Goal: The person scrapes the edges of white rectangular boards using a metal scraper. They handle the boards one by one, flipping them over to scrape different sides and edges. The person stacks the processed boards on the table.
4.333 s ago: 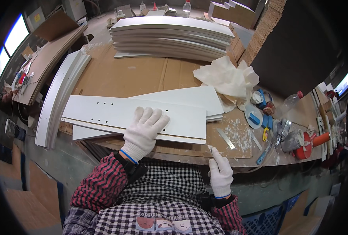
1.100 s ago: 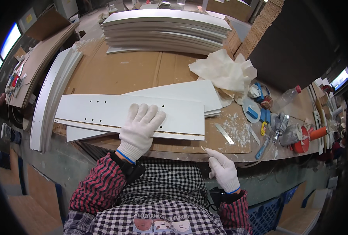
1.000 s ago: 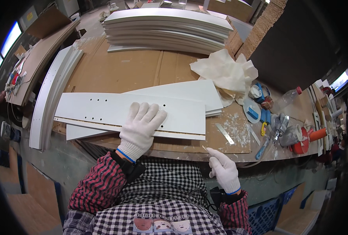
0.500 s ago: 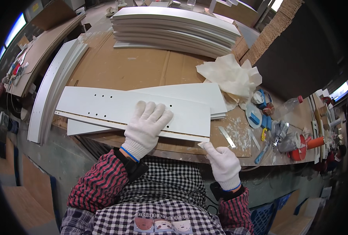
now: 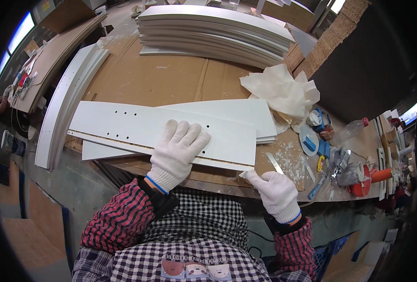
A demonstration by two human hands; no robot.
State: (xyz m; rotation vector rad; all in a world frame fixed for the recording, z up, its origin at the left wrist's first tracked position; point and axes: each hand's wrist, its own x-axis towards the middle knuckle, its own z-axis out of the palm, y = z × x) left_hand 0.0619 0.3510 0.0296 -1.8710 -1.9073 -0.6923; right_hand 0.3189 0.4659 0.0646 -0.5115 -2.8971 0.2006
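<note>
A white drilled panel (image 5: 171,129) with a brown groove along its near side lies slanted over other white panels (image 5: 236,110). My left hand (image 5: 175,152), in a white knit glove, rests flat on its right half, fingers stretched out. My right hand (image 5: 276,192), gloved alike, is closed at the panel's near right corner. A small pale scrap (image 5: 244,174) sticks out between its thumb and fingers, touching or very close to the corner. Its material is too small to make out.
White panels (image 5: 213,33) are stacked at the back, more (image 5: 65,108) lean at the left. On the right are crumpled pale sheeting (image 5: 283,91), a metal blade (image 5: 274,163), a blue-handled tool (image 5: 317,187), a plastic bottle (image 5: 351,129) and a red container (image 5: 360,188). Brown cardboard (image 5: 166,80) covers the table.
My right hand has shifted slightly right and turned a little, still closed near the panel corner. My left hand stays flat on the panel. The whole view has shifted slightly.
</note>
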